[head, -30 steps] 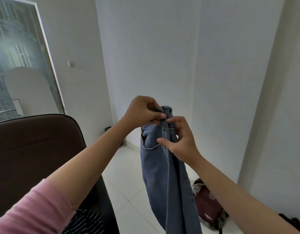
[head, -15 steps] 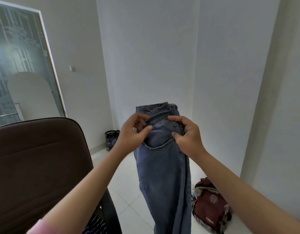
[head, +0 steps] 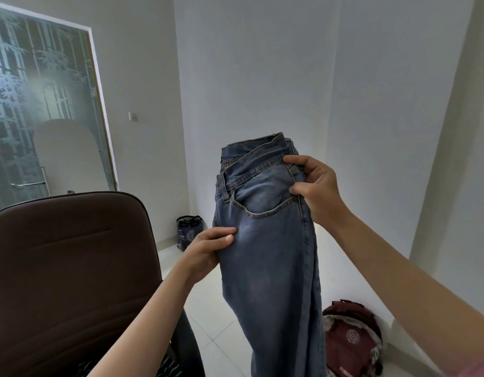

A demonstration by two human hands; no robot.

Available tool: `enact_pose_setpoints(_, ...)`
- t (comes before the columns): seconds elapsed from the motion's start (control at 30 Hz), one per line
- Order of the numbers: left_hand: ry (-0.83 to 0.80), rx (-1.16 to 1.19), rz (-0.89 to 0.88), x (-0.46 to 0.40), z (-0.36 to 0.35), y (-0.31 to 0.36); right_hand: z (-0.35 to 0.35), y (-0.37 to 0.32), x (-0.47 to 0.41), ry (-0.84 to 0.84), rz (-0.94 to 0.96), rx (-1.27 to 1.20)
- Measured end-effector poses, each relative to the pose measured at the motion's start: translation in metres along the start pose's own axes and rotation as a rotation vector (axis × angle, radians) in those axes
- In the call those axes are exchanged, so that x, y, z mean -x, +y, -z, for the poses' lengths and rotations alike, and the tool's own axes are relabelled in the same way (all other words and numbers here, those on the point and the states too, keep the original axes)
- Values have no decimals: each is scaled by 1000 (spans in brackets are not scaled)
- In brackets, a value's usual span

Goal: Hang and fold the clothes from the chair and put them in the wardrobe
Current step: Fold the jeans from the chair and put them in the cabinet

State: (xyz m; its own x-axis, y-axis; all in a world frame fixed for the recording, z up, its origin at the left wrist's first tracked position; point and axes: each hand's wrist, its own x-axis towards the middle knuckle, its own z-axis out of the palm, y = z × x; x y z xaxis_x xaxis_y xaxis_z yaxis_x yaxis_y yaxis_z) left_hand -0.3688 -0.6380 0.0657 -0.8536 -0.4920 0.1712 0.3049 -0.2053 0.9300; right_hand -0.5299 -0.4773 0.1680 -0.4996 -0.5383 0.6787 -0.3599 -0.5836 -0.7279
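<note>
A person is holding blue jeans (head: 265, 240) up beside a brown chair (head: 72, 268) — the right hand (head: 315, 191) is pinching the waistband, the left hand (head: 208, 251) is gripping the edge nearest the chair.

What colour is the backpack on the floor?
Dark red, with pale patterned trim on its sides; the backpack shows in the head view, lower right.

We see faded blue jeans (head: 268, 240) with tan stitching; dark brown chair (head: 72, 268); black-and-white striped cloth (head: 167, 367) on its seat. Maroon backpack (head: 349, 338) with pale patterned trim. Navy bag (head: 187, 231) with light print. Frosted glass door (head: 39, 110) with bamboo pattern. White walls (head: 262, 63), white tiled floor (head: 216, 322).
</note>
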Motion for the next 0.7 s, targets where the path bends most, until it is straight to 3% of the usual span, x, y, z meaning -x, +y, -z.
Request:
enact_pose_setpoints(0.1, 108, -64, -78, -2, -10, 12, 7, -8, -1, 3, 21, 45)
enact_pose_setpoints(0.3, 169, -201, -230, -6, -24, 39, 28, -14, 5, 42, 47, 146)
enact_pose_setpoints(0.57, 74, -34, -217, -1, -42, 55, 50, -14, 17, 53, 110, 183)
enact_pose_setpoints(0.7, 90, 2, -197, -2, -49, 57, 47, -7, 30, 109, 43, 46)
